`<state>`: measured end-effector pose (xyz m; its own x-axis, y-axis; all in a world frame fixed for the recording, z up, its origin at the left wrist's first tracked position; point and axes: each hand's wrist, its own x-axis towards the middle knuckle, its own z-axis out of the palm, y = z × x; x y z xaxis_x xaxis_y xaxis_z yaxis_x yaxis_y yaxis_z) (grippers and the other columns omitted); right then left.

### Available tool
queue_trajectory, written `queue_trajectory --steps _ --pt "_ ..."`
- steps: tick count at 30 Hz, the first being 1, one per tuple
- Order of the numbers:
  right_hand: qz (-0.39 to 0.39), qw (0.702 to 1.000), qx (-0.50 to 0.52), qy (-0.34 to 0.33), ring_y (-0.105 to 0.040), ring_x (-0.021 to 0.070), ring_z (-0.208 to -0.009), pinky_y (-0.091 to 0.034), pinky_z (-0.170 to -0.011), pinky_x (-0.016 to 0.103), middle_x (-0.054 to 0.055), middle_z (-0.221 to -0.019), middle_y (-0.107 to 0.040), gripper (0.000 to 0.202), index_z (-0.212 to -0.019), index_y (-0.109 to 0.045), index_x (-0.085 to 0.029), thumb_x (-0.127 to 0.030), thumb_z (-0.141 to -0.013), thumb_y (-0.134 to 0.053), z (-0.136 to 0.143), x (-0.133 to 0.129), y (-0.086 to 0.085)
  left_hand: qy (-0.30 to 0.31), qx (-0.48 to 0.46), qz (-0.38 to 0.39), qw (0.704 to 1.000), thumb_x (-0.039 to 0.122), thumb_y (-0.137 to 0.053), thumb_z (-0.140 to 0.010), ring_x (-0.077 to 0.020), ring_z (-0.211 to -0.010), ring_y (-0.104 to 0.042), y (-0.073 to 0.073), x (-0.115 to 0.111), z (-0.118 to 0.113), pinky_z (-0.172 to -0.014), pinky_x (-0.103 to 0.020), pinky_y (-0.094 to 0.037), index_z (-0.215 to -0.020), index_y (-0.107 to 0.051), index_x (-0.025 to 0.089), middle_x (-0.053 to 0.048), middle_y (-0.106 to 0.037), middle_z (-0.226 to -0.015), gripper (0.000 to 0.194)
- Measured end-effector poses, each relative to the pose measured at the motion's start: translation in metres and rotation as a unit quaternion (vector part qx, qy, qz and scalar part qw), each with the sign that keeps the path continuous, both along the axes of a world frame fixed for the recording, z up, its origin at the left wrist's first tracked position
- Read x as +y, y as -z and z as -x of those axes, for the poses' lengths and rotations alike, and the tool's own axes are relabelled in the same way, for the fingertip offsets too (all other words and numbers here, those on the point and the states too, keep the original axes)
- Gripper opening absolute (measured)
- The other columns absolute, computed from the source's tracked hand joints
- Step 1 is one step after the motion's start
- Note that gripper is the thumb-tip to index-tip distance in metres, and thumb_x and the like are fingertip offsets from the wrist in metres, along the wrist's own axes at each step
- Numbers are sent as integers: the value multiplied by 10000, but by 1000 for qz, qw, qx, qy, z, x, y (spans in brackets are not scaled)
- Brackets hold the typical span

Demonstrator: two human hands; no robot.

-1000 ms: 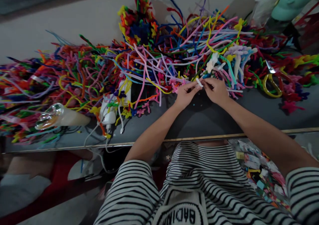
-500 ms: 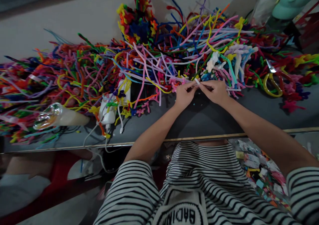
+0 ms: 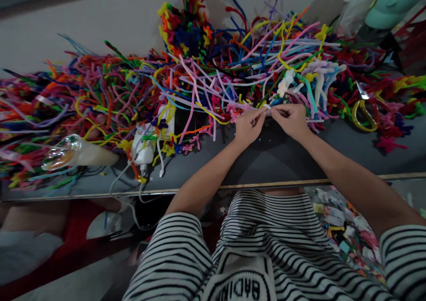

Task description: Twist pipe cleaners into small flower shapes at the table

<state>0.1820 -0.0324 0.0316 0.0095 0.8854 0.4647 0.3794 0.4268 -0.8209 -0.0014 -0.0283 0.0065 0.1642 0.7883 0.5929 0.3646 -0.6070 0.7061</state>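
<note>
My left hand (image 3: 249, 125) and my right hand (image 3: 291, 120) meet above the front of the dark table, fingertips nearly touching. Both pinch a short white pipe cleaner (image 3: 267, 107); its ends are hidden by the fingers. Just behind them lies the pile of coloured pipe cleaners (image 3: 206, 83), some straight, some bent. A bundle of white and pastel pipe cleaner shapes (image 3: 286, 84) rests right behind my right hand.
Scissors with yellow handles (image 3: 364, 114) lie to the right. At left are a white charger (image 3: 143, 148) with cables and a plastic-wrapped cup lying on its side (image 3: 96, 153). Another person's leg (image 3: 33, 219) shows lower left. A bag of scraps (image 3: 349, 230) is below the table.
The white piece between my fingertips has turned from slanting upright to a low curve. My hands have stayed close together, and the view has shifted slightly.
</note>
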Motion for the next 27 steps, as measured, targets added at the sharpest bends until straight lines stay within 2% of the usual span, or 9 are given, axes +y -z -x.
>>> queue_trajectory --steps 2,5,8,10,12,17,20,23,27 --pt "16 998 53 12 -466 121 -526 -359 -516 281 -8 -574 -586 246 -748 -779 -188 -424 -810 -751 -2 5 3 -25 -29 -10 999 541 -422 -1082 -144 -760 -684 -3 -1 2 -798 -292 -562 -1275 -734 218 -65 -797 -939 489" --pt "88 986 137 -23 -383 97 -442 -286 -441 267 -33 -483 -501 262 -695 -742 -200 -448 -753 -802 -4 11 6 -50 6 -71 996 503 -342 -1109 -168 -944 -725 -7 4 7 -928 -320 -566 -1360 -669 226 -86 -790 -1056 497" --pt "205 953 187 -119 -248 62 -366 -189 -392 249 -86 -393 -344 325 -631 -682 -202 -475 -698 -844 -4 10 1 -18 98 -148 984 432 -335 -1117 -198 -1104 -712 -8 10 13 -1034 -374 -545 -1333 -688 232 -110 -776 -1164 459" --pt "259 929 201 -174 -220 46 -357 -170 -383 236 -107 -385 -296 343 -606 -654 -198 -454 -656 -877 -4 7 -3 17 142 -180 973 398 -307 -1122 -194 -1119 -710 -7 14 17 -1056 -393 -543 -1289 -713 233 -102 -776 -1165 469" --pt "289 912 211 -201 -215 37 -354 -161 -377 226 -119 -386 -278 357 -599 -644 -194 -433 -621 -908 -5 4 -7 45 170 -196 965 391 -307 -1122 -188 -1130 -709 -6 16 21 -1077 -399 -541 -1274 -720 235 -88 -777 -1160 467" --pt "342 886 214 -230 -197 26 -344 -149 -360 211 -132 -384 -280 393 -628 -673 -189 -455 -572 -957 -9 5 -10 110 211 -175 955 341 -357 -1106 -201 -1177 -705 -11 17 32 -1113 -391 -533 -1340 -684 255 -78 -763 -1220 411" --pt "358 877 201 -251 -200 22 -353 -143 -359 209 -126 -393 -297 380 -628 -682 -179 -429 -569 -962 -11 6 -11 139 253 -184 940 300 -380 -1101 -212 -1207 -702 -17 16 39 -1116 -418 -548 -1378 -657 285 -72 -753 -1257 392" --pt "361 874 192 -262 -205 24 -356 -140 -359 212 -120 -391 -307 380 -632 -693 -173 -434 -572 -962 -12 6 -11 143 286 -206 925 248 -397 -1101 -214 -1233 -698 -22 13 44 -1101 -440 -560 -1418 -623 307 -80 -746 -1279 395" --pt "346 884 161 -272 -230 31 -358 -142 -363 214 -99 -393 -371 400 -675 -740 -167 -482 -579 -968 -14 9 -7 155 332 -215 905 238 -354 -1105 -213 -1217 -699 -27 12 47 -1035 -423 -580 -1366 -643 237 -111 -751 -1227 389"
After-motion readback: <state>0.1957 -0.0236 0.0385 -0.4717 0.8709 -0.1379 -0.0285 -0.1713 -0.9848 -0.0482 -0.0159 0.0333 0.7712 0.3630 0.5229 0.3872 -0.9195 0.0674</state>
